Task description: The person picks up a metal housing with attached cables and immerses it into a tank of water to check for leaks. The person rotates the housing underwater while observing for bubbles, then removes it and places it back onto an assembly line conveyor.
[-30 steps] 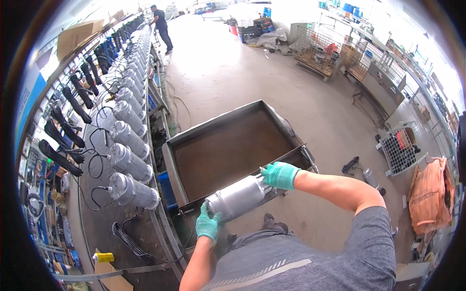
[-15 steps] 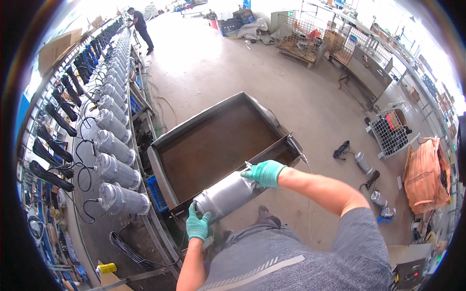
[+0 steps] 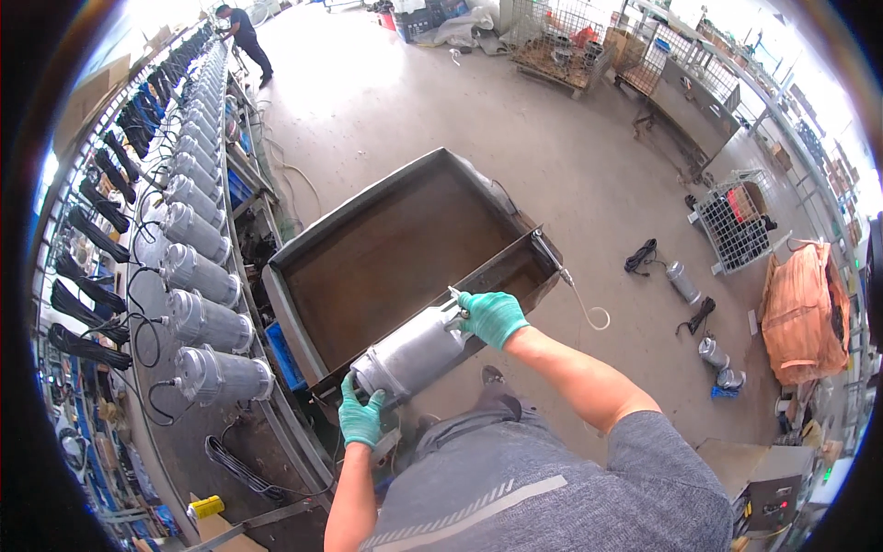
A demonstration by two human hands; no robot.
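A grey metal pump (image 3: 414,354), a thick cylinder, lies slantwise along the near edge of a water tank (image 3: 308,336). My left hand (image 3: 361,416), in a green glove, grips its lower left end, thumb and fingers apart around the rim. At the upper right end my right hand (image 3: 495,317), also gloved, is closed round the pump's end part. A small metal piece sticks up beside those fingers; its kind is unclear. The palms and undersides of both hands are hidden.
On the left, a long bench (image 3: 175,460) carries a row of similar pumps (image 3: 221,375) with black cable coils (image 3: 87,348). An air hose (image 3: 577,290) hangs at the tank's right corner. More pumps (image 3: 682,282) lie on the floor near an orange sack (image 3: 805,313). A person (image 3: 244,41) stands far left.
The whole view has shifted, so the tank and bench appear further left and higher. Both hands keep their hold on the pump; the right hand's fingers sit slightly differently round its end.
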